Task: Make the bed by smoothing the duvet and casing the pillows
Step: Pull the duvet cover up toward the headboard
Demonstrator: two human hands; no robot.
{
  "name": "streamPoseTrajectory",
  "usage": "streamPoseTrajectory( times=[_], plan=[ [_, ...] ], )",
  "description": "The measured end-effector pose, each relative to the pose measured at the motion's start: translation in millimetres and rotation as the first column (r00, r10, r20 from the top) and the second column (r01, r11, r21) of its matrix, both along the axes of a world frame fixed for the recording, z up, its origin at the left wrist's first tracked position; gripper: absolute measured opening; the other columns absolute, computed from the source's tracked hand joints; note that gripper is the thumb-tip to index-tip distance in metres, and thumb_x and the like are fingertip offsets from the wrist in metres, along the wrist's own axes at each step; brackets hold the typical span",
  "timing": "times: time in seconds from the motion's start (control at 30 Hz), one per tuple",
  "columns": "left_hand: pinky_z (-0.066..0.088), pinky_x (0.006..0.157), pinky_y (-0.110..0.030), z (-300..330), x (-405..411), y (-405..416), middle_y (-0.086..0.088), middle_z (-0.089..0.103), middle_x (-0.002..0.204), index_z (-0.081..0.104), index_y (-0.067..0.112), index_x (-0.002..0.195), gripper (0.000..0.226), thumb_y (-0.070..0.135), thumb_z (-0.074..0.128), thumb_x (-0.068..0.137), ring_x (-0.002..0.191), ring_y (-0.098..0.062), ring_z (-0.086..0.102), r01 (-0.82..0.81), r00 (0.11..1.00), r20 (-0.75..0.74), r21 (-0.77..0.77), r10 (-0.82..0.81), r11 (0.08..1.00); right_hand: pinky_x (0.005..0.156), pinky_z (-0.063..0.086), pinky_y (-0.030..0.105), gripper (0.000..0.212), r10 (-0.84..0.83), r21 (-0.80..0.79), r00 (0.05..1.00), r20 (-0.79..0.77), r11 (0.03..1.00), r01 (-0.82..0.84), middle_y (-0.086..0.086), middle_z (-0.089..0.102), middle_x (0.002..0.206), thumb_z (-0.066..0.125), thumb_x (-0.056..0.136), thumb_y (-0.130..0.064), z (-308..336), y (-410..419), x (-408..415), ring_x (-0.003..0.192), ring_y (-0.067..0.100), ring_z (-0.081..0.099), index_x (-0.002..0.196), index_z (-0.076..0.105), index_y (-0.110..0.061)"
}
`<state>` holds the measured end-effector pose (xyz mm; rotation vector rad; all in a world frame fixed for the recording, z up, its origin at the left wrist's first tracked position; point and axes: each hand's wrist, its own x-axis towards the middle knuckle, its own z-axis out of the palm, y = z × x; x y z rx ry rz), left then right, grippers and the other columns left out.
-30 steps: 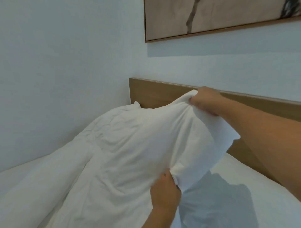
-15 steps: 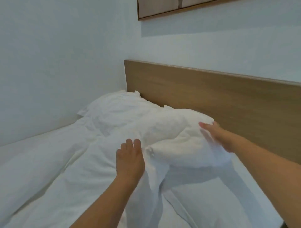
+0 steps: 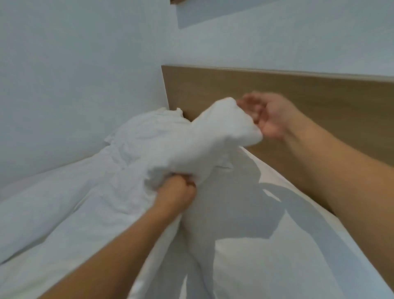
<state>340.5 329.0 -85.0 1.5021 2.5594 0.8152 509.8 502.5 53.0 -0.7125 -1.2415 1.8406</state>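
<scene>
pillow mid-handling, duvet not yet smoothed

the bed looks roughly midway, as a judgement from how things lie. the pillow (image 3: pixel 215 136) is raised off the mattress near the headboard (image 3: pixel 277 91), so it is not yet laid in its place; whether its case is fully on cannot be told, since loose white cloth bunches at its lower end. the duvet (image 3: pixel 81 196) lies in a long rumpled ridge along the wall (image 3: pixel 74 74) side of the bed, still creased and unsmoothed, so that step seems left to do. the fitted sheet (image 3: pixel 245 256) on the nearer side is bare and fairly flat

the left hand (image 3: pixel 177 192) is clenched in a fist on a gathered wad of the pillow's fabric at its lower end. the right hand (image 3: pixel 266 115) is blurred with motion, fingers spread and palm showing, just beside the pillow's upper end; it may brush the cloth, but it grips nothing

everything soft here is matte white woven cotton: the pillow plump and rounded, twisted at the middle where it is pulled; the duvet thick, with deep crumpled folds; the sheet thinner and taut. the headboard is a flat slab of pale brown wood grain with a square edge. the wall is smooth and pale, and a picture frame's corner (image 3: pixel 174 1) just shows at the top
</scene>
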Motion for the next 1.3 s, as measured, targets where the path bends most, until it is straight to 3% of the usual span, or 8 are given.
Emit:
streamPoseTrajectory(
  times=[0.1, 0.2, 0.4, 0.63, 0.73, 0.9, 1.07, 1.3],
  plan=[
    [0.046, 0.095, -0.043, 27.3, -78.8, 34.0, -0.024, 0.059, 0.125, 0.059, 0.002, 0.119, 0.06, 0.046, 0.041, 0.081, 0.112, -0.039, 0.057, -0.126, 0.992, -0.002, 0.112, 0.127, 0.986, 0.083, 0.047, 0.028, 0.026, -0.115, 0.159, 0.992, 0.049, 0.982, 0.106, -0.001, 0.067, 0.105, 0.043, 0.093, -0.005, -13.2, 21.9, -10.6, 0.097, 0.014, 0.062, 0.103, 0.062, -0.02],
    [0.017, 0.113, -0.062, -1.5, -124.0, 49.0, -0.001, 0.01, 0.162, 0.01, 0.018, 0.155, 0.098, 0.071, 0.041, 0.078, 0.148, -0.027, 0.015, -0.205, 0.978, -0.092, -0.286, 0.186, 0.936, 0.073, 0.043, 0.02, 0.05, -0.084, 0.346, 0.865, 0.495, 0.932, -0.108, -0.002, 0.058, 0.12, 0.057, 0.086, -0.004, -86.6, 31.8, -50.1, 0.099, 0.013, 0.055, 0.134, 0.047, -0.017],
    [0.002, 0.111, -0.069, -75.4, -158.3, 62.5, 0.006, -0.024, 0.16, -0.026, 0.019, 0.15, 0.119, 0.079, 0.046, 0.076, 0.149, -0.027, -0.013, -0.307, 0.946, -0.049, -0.448, 0.319, 0.84, 0.104, 0.036, 0.046, 0.102, -0.266, 0.393, 0.472, 0.84, 0.899, -0.193, -0.003, 0.051, 0.128, 0.072, 0.055, -0.073, -178.3, 34.8, -142.2, 0.12, 0.025, 0.049, 0.136, 0.037, -0.024],
    [0.02, 0.108, -0.067, -62.4, -184.6, 42.9, 0.001, 0.003, 0.163, -0.009, 0.021, 0.153, 0.09, 0.053, 0.047, 0.091, 0.147, -0.032, 0.013, -0.35, 0.936, -0.141, -0.464, 0.322, 0.814, 0.053, 0.037, 0.024, 0.003, -0.092, 0.342, 0.81, 0.579, 0.93, -0.138, 0.007, 0.052, 0.065, 0.058, 0.073, -0.002, -110.8, -10.8, -165.6, 0.058, 0.02, 0.047, 0.074, 0.06, -0.004],
    [0.046, 0.094, -0.047, -12.2, -184.4, 23.1, -0.007, 0.048, 0.137, 0.036, 0.017, 0.141, 0.046, 0.027, 0.041, 0.097, 0.119, -0.032, 0.049, -0.253, 0.939, -0.306, -0.301, 0.158, 0.92, 0.037, 0.025, 0.011, 0.019, -0.059, 0.269, 0.874, 0.482, 0.959, -0.083, -0.002, 0.039, 0.042, 0.056, 0.068, 0.004, -35.1, -33.7, -147.5, 0.036, 0.014, 0.035, 0.059, 0.047, -0.01],
    [0.036, 0.097, -0.046, 125.5, -189.4, -12.5, -0.016, 0.043, 0.132, 0.044, 0.018, 0.132, 0.038, 0.024, 0.04, 0.094, 0.118, -0.037, 0.043, -0.437, 0.761, -0.558, -0.063, 0.331, 0.897, 0.049, 0.036, 0.022, 0.009, 0.047, 0.165, 0.984, 0.173, 0.983, -0.076, 0.006, 0.043, 0.061, 0.048, 0.061, -0.002, 84.8, -69.2, -91.8, 0.054, 0.025, 0.044, 0.068, 0.052, -0.006],
    [0.043, 0.084, -0.039, 205.2, -64.0, -73.8, -0.002, 0.052, 0.109, 0.047, 0.021, 0.112, 0.041, 0.054, 0.047, 0.089, 0.097, -0.023, 0.049, -0.108, 0.992, 0.001, 0.542, 0.128, 0.833, 0.054, 0.033, 0.025, 0.039, -0.025, 0.103, 0.992, -0.127, 0.994, 0.038, 0.002, 0.023, 0.07, 0.056, 0.048, 0.003, 145.6, -111.1, -28.4, 0.056, 0.02, 0.035, 0.067, 0.028, -0.015],
    [0.045, 0.084, -0.048, 124.6, 32.2, -121.5, -0.013, 0.059, 0.114, 0.052, 0.019, 0.125, 0.056, 0.021, 0.059, 0.07, 0.099, -0.04, 0.056, -0.174, 0.895, -0.341, 0.327, 0.288, 0.929, 0.048, 0.041, 0.016, 0.028, -0.264, 0.06, 0.954, -0.143, 0.96, 0.275, 0.003, 0.043, 0.063, 0.043, 0.084, -0.002, 161.9, -161.0, 50.7, 0.05, 0.018, 0.046, 0.058, 0.044, -0.012]
  ],
)
